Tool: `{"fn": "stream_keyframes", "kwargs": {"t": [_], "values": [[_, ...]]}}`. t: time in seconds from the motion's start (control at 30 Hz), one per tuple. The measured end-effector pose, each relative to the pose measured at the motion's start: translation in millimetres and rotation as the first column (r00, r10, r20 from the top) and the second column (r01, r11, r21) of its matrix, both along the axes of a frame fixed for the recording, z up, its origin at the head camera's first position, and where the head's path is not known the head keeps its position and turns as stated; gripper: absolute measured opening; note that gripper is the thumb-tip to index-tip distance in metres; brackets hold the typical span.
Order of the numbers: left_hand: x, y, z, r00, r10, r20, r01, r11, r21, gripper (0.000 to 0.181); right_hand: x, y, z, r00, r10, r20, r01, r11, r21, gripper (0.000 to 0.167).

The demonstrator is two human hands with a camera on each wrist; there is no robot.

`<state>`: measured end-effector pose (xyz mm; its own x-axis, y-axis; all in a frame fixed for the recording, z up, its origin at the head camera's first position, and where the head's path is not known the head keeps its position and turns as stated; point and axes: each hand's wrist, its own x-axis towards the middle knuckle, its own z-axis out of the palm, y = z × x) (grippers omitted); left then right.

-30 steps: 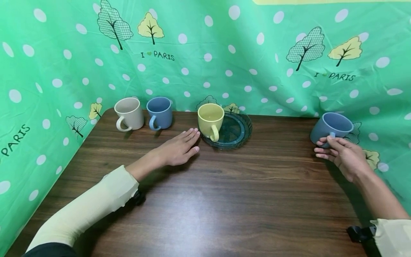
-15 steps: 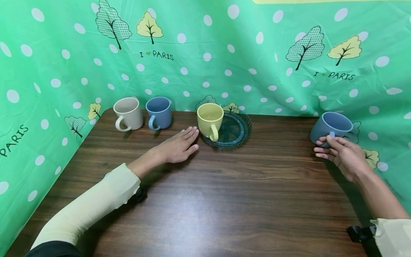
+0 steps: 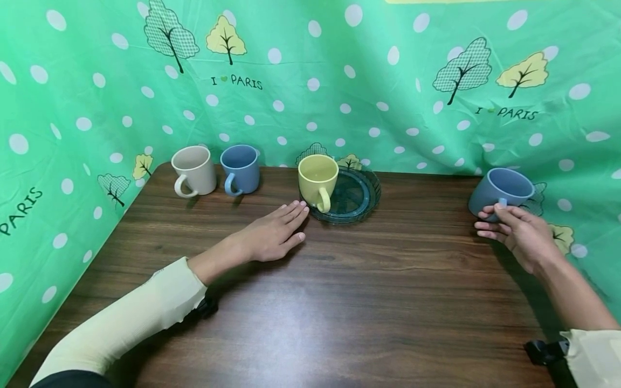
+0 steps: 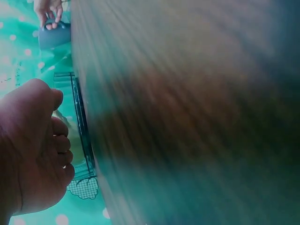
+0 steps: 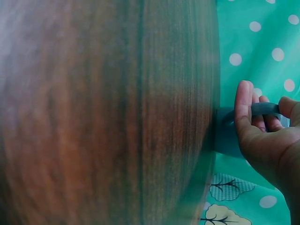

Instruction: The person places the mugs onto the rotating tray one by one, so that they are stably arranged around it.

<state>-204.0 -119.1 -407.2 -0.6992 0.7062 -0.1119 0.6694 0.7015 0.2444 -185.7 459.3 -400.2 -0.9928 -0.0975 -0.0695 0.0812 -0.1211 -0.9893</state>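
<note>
At the right of the head view, my right hand (image 3: 526,237) holds a blue-grey mug (image 3: 485,196) by its handle. The right wrist view shows the fingers wrapped round that handle (image 5: 265,109). My left hand (image 3: 271,234) lies low over the table with fingers extended, palm down. Its fingertips are at the near left rim of a dark glass plate (image 3: 359,213); whether they touch it I cannot tell. A yellow mug (image 3: 315,180) stands on the plate's left part, handle toward me. In the left wrist view the left hand partly hides the plate (image 4: 84,136).
A white mug (image 3: 201,172) and a blue mug (image 3: 247,172) stand side by side at the back left of the brown wooden table (image 3: 339,302). A green dotted cloth (image 3: 291,64) hangs along the table's back and sides.
My left hand has shifted slightly right and toward me, along the plate's near left rim. The right hand and its mug have stayed in place.
</note>
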Motion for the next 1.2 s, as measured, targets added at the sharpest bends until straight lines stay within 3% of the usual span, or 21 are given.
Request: {"fn": "stream_keyframes", "kwargs": {"t": [0.27, 0.5, 1.2], "values": [[7.1, 4.8, 3.1, 0.999, -0.029, -0.030, 0.029, 1.000, -0.004, 0.069, -0.3, 0.7, 0.0, 1.000, 0.011, -0.002, -0.011, 1.000, 0.003, 0.025], [8.8, 7.9, 3.8, 0.999, -0.040, -0.037, 0.040, 0.999, 0.002, 0.069, -0.2, 0.2, -2.1, 0.998, 0.051, -0.026, -0.052, 0.997, -0.056, 0.025], [-5.9, -2.9, 3.5, 1.000, 0.007, 0.000, -0.007, 1.000, 0.018, 0.070, -0.8, -1.0, -2.8, 0.999, 0.041, -0.028, -0.042, 0.998, -0.053, 0.023]]}}
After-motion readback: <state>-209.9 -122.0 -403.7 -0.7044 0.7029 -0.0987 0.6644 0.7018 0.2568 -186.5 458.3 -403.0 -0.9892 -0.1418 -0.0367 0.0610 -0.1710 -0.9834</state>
